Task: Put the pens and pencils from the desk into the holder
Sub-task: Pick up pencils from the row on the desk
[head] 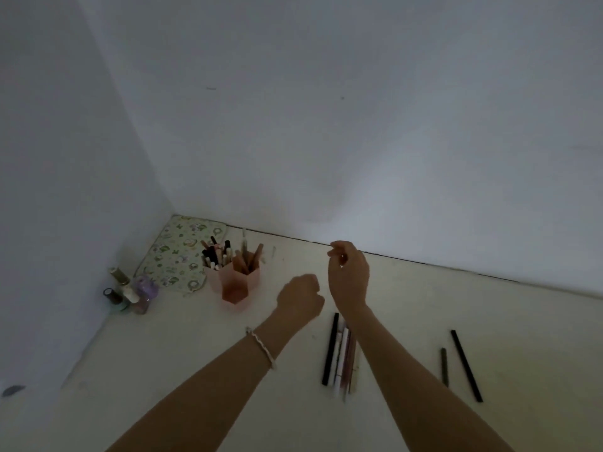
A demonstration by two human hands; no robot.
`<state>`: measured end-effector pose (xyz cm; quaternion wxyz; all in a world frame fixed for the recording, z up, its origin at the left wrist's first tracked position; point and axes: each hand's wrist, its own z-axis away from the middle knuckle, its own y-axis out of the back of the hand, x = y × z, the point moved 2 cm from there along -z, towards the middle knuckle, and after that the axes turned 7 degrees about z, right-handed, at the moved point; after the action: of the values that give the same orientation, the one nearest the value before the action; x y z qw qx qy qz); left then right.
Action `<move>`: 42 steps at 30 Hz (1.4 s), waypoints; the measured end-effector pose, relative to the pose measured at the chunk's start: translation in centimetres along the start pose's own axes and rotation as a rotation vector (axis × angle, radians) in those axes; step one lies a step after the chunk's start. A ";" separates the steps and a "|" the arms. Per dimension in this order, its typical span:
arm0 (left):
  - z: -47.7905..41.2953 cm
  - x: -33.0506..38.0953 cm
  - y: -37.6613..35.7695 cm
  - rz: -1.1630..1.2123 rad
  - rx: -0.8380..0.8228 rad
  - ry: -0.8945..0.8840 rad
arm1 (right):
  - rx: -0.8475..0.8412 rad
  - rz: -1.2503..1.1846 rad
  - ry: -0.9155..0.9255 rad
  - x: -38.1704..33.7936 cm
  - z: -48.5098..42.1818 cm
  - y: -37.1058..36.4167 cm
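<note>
A pink holder [235, 282] with several compartments stands on the desk near the wall corner, with several pens and pencils upright in it. My left hand [300, 296] hovers to its right, curled into a fist, and no pen shows in it. Further right and higher, my right hand [347, 275] hangs with loosely curled fingers, thumb and forefinger close together and nothing between them. A bunch of pens [341, 353] lies on the desk between my forearms. To the right lie a short dark pencil [443, 367] and a long black pen [466, 365].
A patterned pouch [181, 252] lies flat in the corner behind the holder. Several small bottles [130, 290] stand at the left wall. White walls close the desk [195, 353] at the back and left.
</note>
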<state>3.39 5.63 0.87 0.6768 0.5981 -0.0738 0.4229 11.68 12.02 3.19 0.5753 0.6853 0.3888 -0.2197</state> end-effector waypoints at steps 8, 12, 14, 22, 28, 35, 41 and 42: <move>2.8 0.4 -9.9 -0.084 -0.182 0.070 | 0.058 -0.025 -0.140 4.3 0.1 4.5; 2.9 0.5 -10.4 -0.043 -0.134 0.101 | 0.032 -0.023 -0.184 5.7 0.5 5.4; 2.8 0.3 -10.5 0.020 -0.143 0.145 | 0.020 -0.016 -0.189 6.2 0.8 5.6; 0.4 -0.6 -6.2 0.292 -0.017 0.179 | -0.169 0.162 -0.186 7.1 1.1 4.4; -0.8 -0.4 -0.3 0.421 0.149 0.040 | -0.571 0.635 -0.209 8.3 3.0 1.0; -0.9 -1.7 2.4 0.420 0.227 0.013 | -0.614 0.759 -0.117 6.7 4.6 -2.8; -0.7 -2.4 3.9 0.356 0.277 -0.030 | -0.654 0.817 -0.054 6.1 4.8 -4.2; -0.7 -2.5 4.0 0.350 0.268 -0.025 | -0.655 0.806 -0.041 5.9 4.7 -4.3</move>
<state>-1.08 4.76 2.15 0.5066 0.6657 -0.1280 0.5327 12.56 9.32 -5.02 0.8060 0.5601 0.1312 0.1393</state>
